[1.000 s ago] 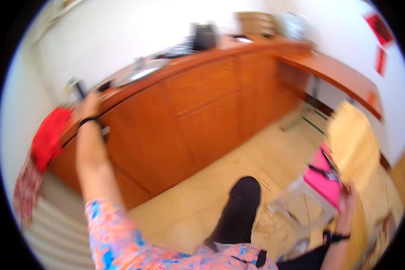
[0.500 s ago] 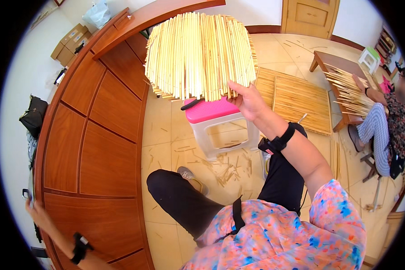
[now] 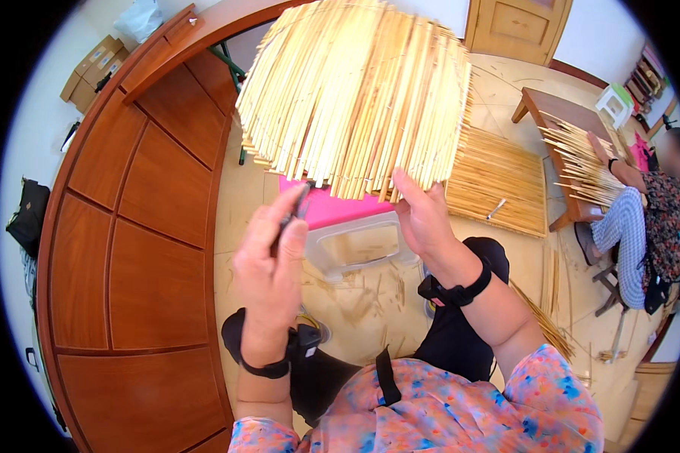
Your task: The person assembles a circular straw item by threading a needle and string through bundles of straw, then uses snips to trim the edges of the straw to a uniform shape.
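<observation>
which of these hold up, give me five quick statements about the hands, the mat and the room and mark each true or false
1. The right hand grips the lower edge of the stalk mat. True.
2. The left hand is empty. False: it holds a small dark object, too blurred to name.
3. Stalk scraps lie on the floor near the stool. True.
4. The stool has a green top. False: its top is pink.
5. The co-worker is standing. False: that person is seated beside a low brown table.
</observation>
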